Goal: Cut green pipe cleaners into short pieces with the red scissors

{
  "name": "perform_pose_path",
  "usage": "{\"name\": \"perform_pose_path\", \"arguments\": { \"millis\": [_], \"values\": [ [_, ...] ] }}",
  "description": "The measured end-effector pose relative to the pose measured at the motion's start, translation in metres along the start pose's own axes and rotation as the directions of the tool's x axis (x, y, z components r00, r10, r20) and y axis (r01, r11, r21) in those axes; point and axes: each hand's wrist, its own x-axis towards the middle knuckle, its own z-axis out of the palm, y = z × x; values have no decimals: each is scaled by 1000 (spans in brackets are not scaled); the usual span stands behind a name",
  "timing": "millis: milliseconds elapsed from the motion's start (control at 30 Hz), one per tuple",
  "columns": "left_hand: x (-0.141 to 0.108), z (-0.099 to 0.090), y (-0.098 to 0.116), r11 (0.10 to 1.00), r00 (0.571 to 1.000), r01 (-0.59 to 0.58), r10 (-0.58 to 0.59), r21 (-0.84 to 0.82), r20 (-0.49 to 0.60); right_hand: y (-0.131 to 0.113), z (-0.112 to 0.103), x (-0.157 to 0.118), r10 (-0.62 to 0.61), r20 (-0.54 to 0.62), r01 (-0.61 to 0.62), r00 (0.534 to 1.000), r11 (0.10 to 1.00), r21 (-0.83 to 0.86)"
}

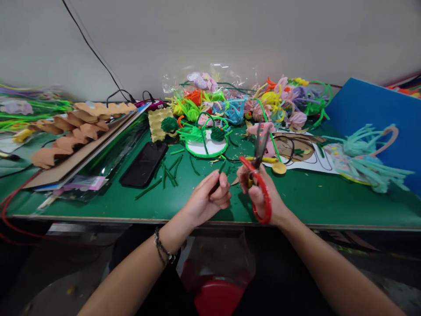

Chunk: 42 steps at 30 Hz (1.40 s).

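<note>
Big green table (305, 204) up front — clear bag (110, 162) at L, its pink label (95, 183) too small to read. R hand (275, 202) wraps red-handled scissors (262, 151), dk blades pointing up, over the table's front; L hand (207, 195) pinches a short dk-green fuzzy stick (222, 166) just left of 'em — tip poking out.

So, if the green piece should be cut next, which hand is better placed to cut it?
Probably the right hand: it grips the scissors, close beside the left hand. The left pinches the green piece between thumb and fingers, so it seems better for holding.
</note>
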Motion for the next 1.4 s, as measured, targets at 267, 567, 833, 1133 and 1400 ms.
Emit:
{"name": "perform_pose_path", "arguments": {
  "millis": [267, 567, 833, 1133, 1400],
  "values": [
    [0, 1, 4, 991, 992, -122, 124, 47, -28, -7, 11, -2, 62, 225, 69, 972, 844, -532],
    [-2, 3, 6, 950, 983, -170, 181, 261, -22, -5, 13, -4, 27, 216, 104, 976, 812, -575],
    [-4, -3, 0, 872, 982, -173, 187, 458, 16, -2, 16, -7, 5, 209, 110, 978, 837, -536],
    [-6, 3, 5, 797, 987, -112, 158, 593, -26, -5, 15, -6, -89, 176, 175, 980, 803, -569],
    [-7, -3, 4, 925, 1000, 13, -16, 379, 7, -4, 13, -7, -76, 188, 170, 979, 816, -553]
  ]
}}
